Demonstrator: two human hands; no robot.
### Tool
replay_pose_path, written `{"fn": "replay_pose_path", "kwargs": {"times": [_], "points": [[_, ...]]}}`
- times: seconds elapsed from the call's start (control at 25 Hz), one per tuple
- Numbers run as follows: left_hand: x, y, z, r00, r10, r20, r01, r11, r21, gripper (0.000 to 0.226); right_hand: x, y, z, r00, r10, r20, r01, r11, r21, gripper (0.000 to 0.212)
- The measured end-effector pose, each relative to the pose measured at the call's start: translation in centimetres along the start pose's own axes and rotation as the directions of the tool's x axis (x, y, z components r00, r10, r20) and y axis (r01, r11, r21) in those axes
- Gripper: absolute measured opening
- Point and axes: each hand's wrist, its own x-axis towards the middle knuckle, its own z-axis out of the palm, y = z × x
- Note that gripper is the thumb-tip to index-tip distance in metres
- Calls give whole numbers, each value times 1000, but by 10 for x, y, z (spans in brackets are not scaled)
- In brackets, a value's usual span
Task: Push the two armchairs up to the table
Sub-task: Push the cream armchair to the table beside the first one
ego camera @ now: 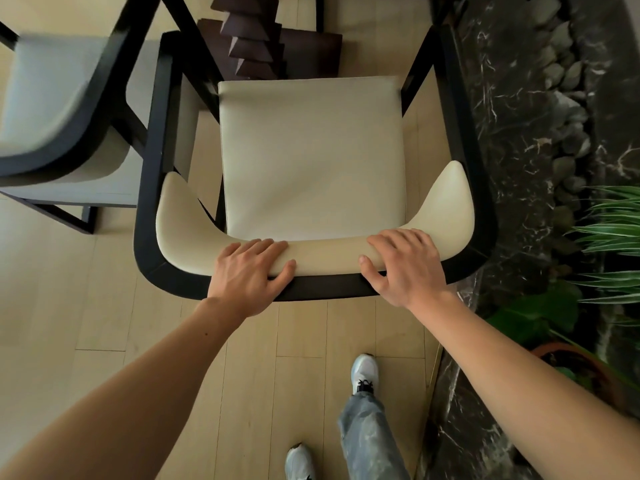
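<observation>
An armchair (311, 157) with a cream seat and a black frame stands right below me, its curved padded backrest nearest to me. My left hand (249, 271) grips the backrest left of its middle. My right hand (405, 268) grips it right of its middle. A second armchair (59, 109) of the same kind stands at the upper left, close beside the first one's left arm. Ahead of the seat, a dark brown stepped table base (252, 39) shows at the top centre; the tabletop itself is out of view.
A dark marble border (512, 116) with grey pebbles runs along the right, close to the chair's right arm. Green plants (609, 237) and a terracotta pot (575, 368) stand at the right. The floor is light wood planks (104, 306). My feet are at the bottom centre.
</observation>
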Motion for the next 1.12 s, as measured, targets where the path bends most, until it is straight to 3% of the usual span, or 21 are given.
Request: {"fn": "replay_pose_path", "kwargs": {"times": [0.4, 1.12], "points": [[61, -26, -16, 1000, 7, -16, -7, 1000, 5, 50, 69, 5, -2, 1000, 3, 15, -3, 1000, -9, 50], [159, -65, -49, 997, -3, 80, 3, 1000, -6, 55, 171, 6, -15, 997, 30, 76, -30, 1000, -4, 53]]}}
